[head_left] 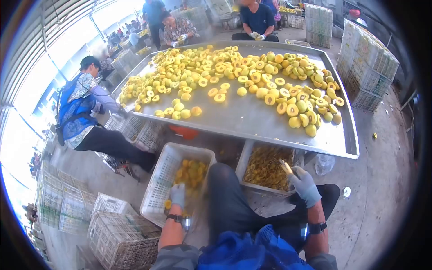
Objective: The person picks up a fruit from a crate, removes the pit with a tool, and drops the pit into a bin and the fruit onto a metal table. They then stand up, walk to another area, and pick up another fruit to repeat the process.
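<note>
My left hand, in a pale glove, is inside the near part of a white plastic crate. Yellow fruit halves lie in that crate, and one yellow piece is right beside the hand. The glove's back faces me, so its fingers are hidden. My right hand, also gloved, is wrapped round a short tool with a pale handle and a small metal tip. It is above the right edge of a second crate full of brownish-yellow scraps.
Ahead stands a metal table with a raised rim, heaped with whole and halved yellow stone fruit. Stacked crates are at my left, more at the far right. A person in blue bends at the table's left; others sit opposite.
</note>
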Available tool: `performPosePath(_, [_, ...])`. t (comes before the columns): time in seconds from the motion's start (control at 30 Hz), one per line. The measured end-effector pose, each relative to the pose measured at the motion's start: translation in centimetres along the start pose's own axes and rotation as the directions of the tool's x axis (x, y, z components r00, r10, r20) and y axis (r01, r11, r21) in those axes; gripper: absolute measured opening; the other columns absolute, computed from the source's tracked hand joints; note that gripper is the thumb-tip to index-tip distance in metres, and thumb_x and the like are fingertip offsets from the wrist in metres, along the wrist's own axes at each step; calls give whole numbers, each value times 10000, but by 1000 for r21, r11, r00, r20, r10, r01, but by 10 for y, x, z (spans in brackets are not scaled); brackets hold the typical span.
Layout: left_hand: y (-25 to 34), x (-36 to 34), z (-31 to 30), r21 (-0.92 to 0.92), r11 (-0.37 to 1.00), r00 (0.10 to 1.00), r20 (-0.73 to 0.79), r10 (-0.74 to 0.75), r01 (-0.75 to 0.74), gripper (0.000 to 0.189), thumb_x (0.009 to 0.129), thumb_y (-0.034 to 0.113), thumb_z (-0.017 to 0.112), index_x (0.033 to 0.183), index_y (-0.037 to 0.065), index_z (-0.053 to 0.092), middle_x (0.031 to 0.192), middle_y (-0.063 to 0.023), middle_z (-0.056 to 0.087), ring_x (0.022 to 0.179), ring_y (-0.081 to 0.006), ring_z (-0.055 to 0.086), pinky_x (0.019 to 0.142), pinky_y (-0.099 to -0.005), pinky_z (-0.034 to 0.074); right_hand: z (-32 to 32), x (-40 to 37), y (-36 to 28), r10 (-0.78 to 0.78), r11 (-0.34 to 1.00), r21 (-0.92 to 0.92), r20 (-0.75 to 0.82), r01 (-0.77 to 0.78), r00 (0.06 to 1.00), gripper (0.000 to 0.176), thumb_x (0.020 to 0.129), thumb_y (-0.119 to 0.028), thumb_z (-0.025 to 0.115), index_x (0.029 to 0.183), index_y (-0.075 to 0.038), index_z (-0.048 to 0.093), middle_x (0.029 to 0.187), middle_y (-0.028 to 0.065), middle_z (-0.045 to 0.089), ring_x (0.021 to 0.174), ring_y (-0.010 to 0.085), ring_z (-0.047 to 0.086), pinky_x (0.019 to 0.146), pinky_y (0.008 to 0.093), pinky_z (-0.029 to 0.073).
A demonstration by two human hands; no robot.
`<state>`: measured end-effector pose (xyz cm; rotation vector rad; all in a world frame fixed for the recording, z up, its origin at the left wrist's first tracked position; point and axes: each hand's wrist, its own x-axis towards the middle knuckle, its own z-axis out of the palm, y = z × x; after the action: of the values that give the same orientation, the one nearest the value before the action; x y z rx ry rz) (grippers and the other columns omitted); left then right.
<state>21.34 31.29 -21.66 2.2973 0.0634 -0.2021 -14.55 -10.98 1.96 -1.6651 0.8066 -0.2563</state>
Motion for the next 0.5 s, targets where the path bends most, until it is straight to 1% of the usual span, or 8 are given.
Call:
performPosePath(0.03, [20, 0, -1, -64, 997, 999, 6, 46, -46, 361, 911, 314, 604, 960, -23, 722, 911, -197, 736, 843, -350, 689, 773, -454, 500, -9, -3, 12, -9, 997, 77, -35, 12, 999, 224, 992, -119, 582, 1143, 34, 643, 764, 38, 641, 634, 93, 600, 561, 260, 468])
performPosePath(0.1, [55, 5, 0, -190, 972, 990, 14, 141, -136, 363, 919, 310, 608, 990, -28, 720, 925, -200, 733, 870, -352, 689, 809, -444, 504, -29, -20, 5, -85, 996, 2, -110, 85, 990, 209, 991, -118, 590, 1124, 34, 644, 765, 43, 641, 626, 90, 587, 559, 261, 465])
performPosePath(0.17, [91, 15, 4, -228, 954, 977, 44, 211, -196, 372, 926, 314, 611, 1032, -26, 719, 959, -199, 734, 904, -345, 689, 844, -429, 507, -49, -27, 14, -142, 990, -20, -165, 140, 976, 193, 989, -105, 609, 1117, 35, 645, 763, 43, 636, 623, 83, 564, 562, 265, 456])
performPosePath(0.27, [154, 8, 9, -300, 894, 927, 70, 369, -333, 363, 942, 300, 612, 1084, -17, 717, 1006, -190, 735, 945, -338, 688, 885, -403, 511, -75, -34, 19, -194, 969, -198, -238, 148, 952, 192, 982, -89, 622, 1128, 32, 648, 759, 39, 634, 628, 82, 562, 569, 266, 454])
performPosePath(0.3, [175, -1, 9, -328, 863, 902, 69, 427, -383, 357, 948, 293, 611, 1100, -13, 716, 1021, -186, 735, 957, -337, 687, 897, -393, 512, -79, -39, 9, -166, 975, -187, -261, 119, 951, 207, 971, -80, 634, 1144, 32, 647, 770, 50, 636, 631, 82, 563, 565, 268, 451])
performPosePath(0.4, [239, -34, 8, -387, 787, 816, 132, 563, -481, 228, 971, 199, 645, 1099, 27, 722, 896, -10, 683, 761, -106, 617, 697, -266, 531, -94, -29, 11, -155, 981, -159, -336, 106, 929, 246, 943, -93, 666, 1164, 14, 651, 794, 76, 647, 664, 114, 589, 604, 296, 477])
performPosePath(0.43, [260, -41, 11, -357, 783, 795, 152, 587, -509, 241, 960, 205, 645, 1086, 14, 721, 928, -72, 699, 824, -175, 645, 758, -304, 533, -107, -13, 35, -295, 931, -313, -340, 189, 893, 284, 902, -105, 699, 1168, -10, 665, 842, 128, 680, 728, 200, 652, 683, 341, 512])
performPosePath(0.5, [293, -57, 26, -293, 775, 747, 226, 626, -561, 269, 938, 216, 645, 1061, -12, 717, 992, -196, 730, 949, -313, 700, 879, -382, 535, -115, -2, 29, -374, 872, -450, -356, 193, 857, 291, 861, -109, 717, 1140, -33, 683, 914, 171, 702, 852, 316, 684, 782, 392, 526])
